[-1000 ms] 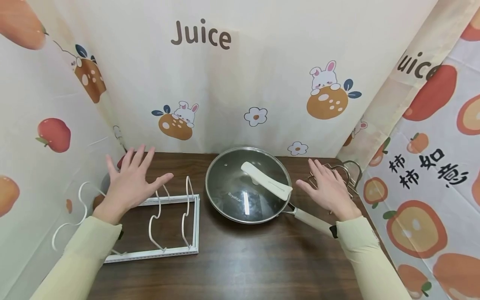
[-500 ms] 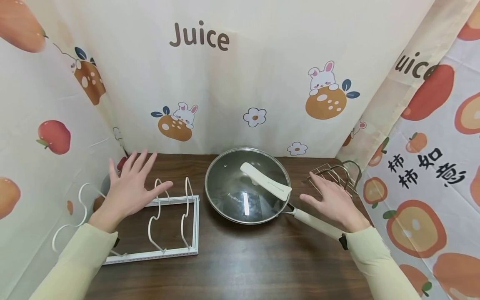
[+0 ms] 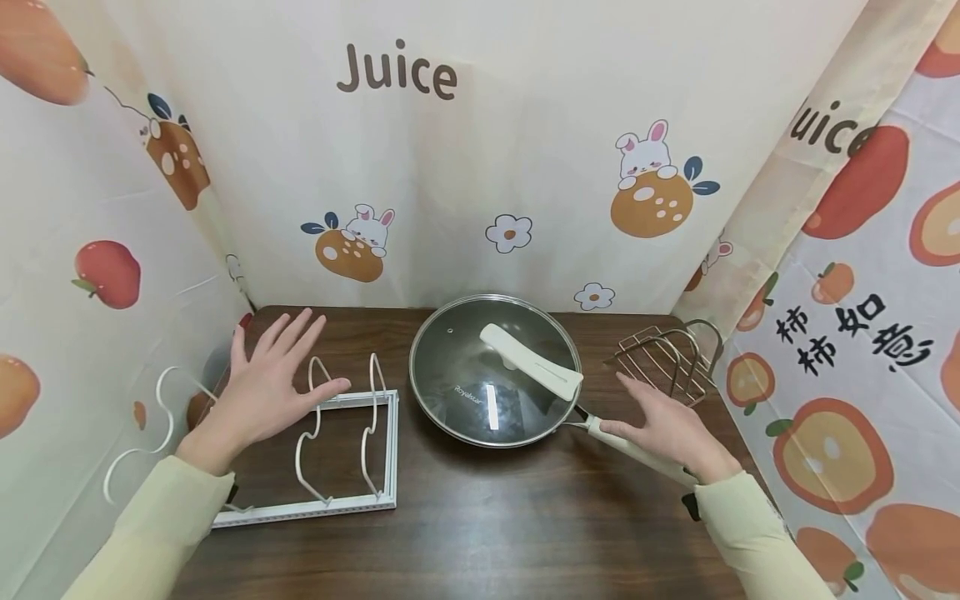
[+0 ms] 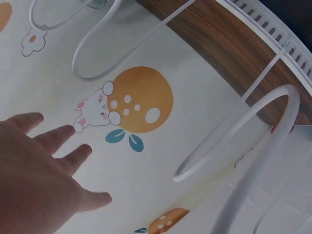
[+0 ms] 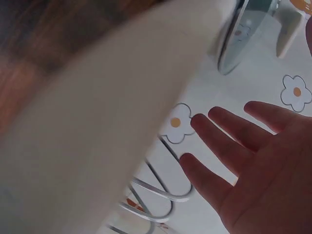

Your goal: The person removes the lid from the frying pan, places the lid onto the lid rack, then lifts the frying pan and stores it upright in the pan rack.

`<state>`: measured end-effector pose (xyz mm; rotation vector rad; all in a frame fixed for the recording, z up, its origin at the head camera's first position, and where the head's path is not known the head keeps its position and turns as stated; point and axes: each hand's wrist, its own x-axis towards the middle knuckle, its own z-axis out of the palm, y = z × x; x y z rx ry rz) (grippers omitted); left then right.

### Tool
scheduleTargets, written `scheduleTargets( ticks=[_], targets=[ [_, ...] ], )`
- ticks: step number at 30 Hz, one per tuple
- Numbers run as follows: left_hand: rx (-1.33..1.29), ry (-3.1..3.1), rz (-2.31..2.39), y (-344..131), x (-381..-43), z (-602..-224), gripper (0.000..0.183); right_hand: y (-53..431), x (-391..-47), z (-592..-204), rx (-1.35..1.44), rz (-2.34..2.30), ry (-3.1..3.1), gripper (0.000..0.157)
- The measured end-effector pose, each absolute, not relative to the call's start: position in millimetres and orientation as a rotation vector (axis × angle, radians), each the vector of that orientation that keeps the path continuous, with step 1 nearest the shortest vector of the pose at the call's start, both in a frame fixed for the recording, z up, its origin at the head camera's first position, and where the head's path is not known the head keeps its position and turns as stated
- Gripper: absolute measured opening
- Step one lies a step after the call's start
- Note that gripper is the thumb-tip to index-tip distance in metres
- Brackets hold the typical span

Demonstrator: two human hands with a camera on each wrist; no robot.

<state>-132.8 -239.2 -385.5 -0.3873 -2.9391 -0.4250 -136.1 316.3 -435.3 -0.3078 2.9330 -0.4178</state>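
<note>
A dark, wood-grain tabletop (image 3: 480, 542) spreads under everything, walled at nine, twelve and three o'clock by pale cloth (image 3: 450, 158) printed with fruit, flowers and rabbits; "Juice" is lettered toward eleven. On it, near the back cloth, lies a round frying pan (image 3: 465, 408) covered by a glass lid (image 3: 446, 358) marked Royalstar. The pan's long axis follows its cream handle (image 3: 633, 450), which points to four o'clock. The lid's cream grip bar (image 3: 532, 362) slants from ten to four, nearly parallel. At nine o'clock of the pan stands a white pan rack (image 3: 392, 450); at three, a metal wire rack (image 3: 675, 333). The left hand (image 3: 262, 387) is spread over the white rack, grasping nothing. The right hand (image 3: 671, 429), between three and four, is also unclenched above the pan handle, fingers toward ten; contact there cannot be told.
</note>
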Motion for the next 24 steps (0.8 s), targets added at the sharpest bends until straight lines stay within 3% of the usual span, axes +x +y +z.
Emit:
scheduleTargets(
  ticks=[14, 24],
  targets=[
    [-0.487, -3.031, -0.537, -241.0, -122.4, -394.1, 0.103, 314.7, -125.3, -461.8, -0.298, -0.503, 2.859, 0.101],
    [-0.532, -3.051, -0.531, -243.7, -113.5, -400.1, 0.111, 311.9, -125.0, -477.8, -0.306, -0.495, 2.869, 0.08]
  ],
)
